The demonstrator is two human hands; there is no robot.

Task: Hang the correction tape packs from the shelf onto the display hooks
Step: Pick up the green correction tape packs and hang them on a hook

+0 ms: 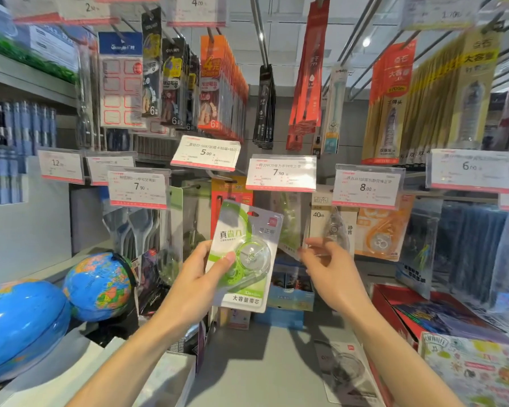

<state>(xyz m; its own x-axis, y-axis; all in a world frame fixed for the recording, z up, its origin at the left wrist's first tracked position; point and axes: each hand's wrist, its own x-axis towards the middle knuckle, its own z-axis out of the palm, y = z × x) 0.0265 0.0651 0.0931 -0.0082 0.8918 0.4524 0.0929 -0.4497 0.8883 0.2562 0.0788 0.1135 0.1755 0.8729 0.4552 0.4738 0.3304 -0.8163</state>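
Head camera: left hand (196, 277) gripping green correction tape pack (244, 255), thumb lying on front, pack held upright before display hooks, under 7.90 price tag (281, 173). Right hand (326, 264) reaching just beside pack, fingers loosely apart, holding nothing. Another pack (347, 368) lying flat on grey shelf (262, 362).

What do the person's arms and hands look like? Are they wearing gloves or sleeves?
No gloves and no sleeves in view. The left hand and right hand are bare, and both forearms are bare down to the picture's edge. No rings, watch or bracelets show.
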